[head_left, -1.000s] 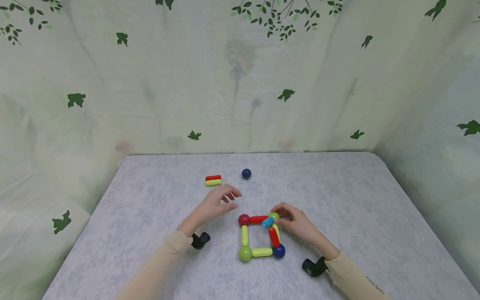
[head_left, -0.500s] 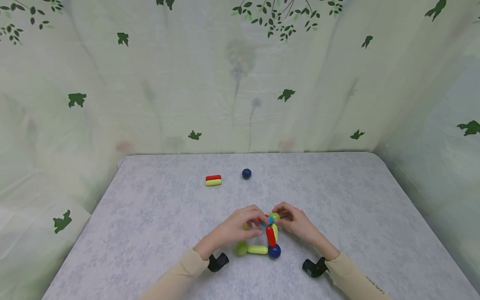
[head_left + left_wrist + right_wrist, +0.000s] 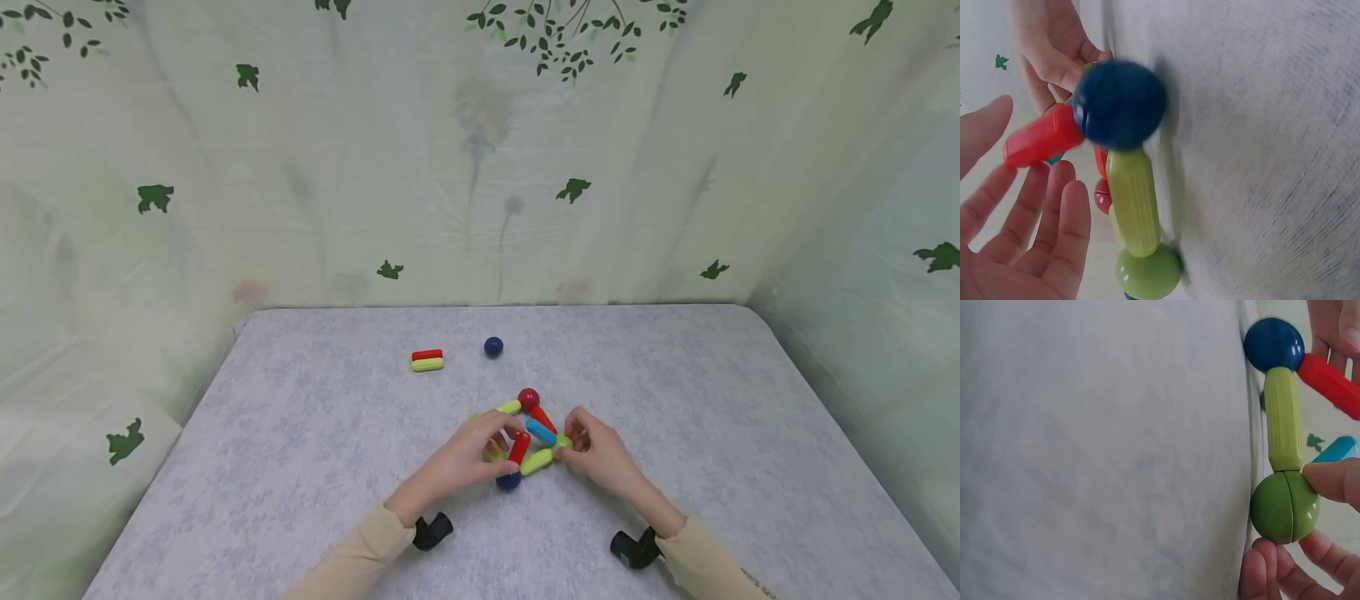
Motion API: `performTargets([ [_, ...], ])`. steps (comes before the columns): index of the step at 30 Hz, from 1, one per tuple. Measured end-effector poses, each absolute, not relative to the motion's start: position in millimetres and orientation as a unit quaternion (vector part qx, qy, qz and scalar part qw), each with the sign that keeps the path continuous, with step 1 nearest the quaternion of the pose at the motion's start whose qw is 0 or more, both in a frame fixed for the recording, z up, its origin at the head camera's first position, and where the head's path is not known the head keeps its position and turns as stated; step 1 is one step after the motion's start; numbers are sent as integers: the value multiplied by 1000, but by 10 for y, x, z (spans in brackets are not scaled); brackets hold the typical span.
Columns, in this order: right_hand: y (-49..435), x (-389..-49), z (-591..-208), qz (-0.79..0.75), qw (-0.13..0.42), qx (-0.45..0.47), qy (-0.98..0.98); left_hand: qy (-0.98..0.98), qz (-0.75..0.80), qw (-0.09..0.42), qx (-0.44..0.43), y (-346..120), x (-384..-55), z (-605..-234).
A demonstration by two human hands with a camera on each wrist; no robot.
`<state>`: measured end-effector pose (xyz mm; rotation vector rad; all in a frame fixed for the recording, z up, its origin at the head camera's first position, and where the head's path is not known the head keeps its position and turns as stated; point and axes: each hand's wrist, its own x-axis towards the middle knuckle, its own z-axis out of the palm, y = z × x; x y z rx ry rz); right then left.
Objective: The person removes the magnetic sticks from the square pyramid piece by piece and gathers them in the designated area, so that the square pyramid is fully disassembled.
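Observation:
A four-sided frame of magnetic rods and balls lies on the table. My right hand [image 3: 600,450] pinches its green ball [image 3: 1285,507] between thumb and fingers. From that ball a light blue rod [image 3: 541,432] slants upward, and a yellow-green rod [image 3: 1285,419] runs to a dark blue ball [image 3: 1120,104]. A red rod [image 3: 1044,135] tilts up from the blue ball. My left hand [image 3: 468,454] is around this red rod's free end, fingers extended, fingertips right at it and thumb apart. The red ball [image 3: 528,399] forms the far corner; the left hand partly hides another green ball.
Farther back on the table [image 3: 675,375], a loose red rod [image 3: 427,355] and yellow-green rod [image 3: 427,365] lie side by side. A loose dark blue ball [image 3: 493,347] sits to their right. A leaf-patterned cloth [image 3: 337,208] hangs behind the table.
My left hand has come from the left to the frame's red rod. The frame has turned, its blue ball swinging left and its red ball moving back and right. My right hand keeps the green ball.

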<state>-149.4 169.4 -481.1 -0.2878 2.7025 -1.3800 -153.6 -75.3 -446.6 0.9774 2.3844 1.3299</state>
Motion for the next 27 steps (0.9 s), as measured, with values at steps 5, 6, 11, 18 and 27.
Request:
performTargets([
  [5, 1660, -1438, -4804, -442, 46, -89, 891, 846, 424, 114, 302, -724, -1533, -4538],
  [6, 1656, -1430, -4807, -441, 46, -91, 892, 851, 415, 111, 300, -720, -1535, -4551],
  [11, 1654, -1395, -4821, -434, 51, -111, 893, 862, 387, 99, 311, -721, -1541, -4585],
  [18, 1646, -1381, -4805, -462, 60, -116, 877, 860, 389, 56, 327, -752, -1542, -4613],
  [27, 1664, -1386, -4810, -453, 78, -138, 877, 853, 419, 17, 311, -848, -1603, -4624],
])
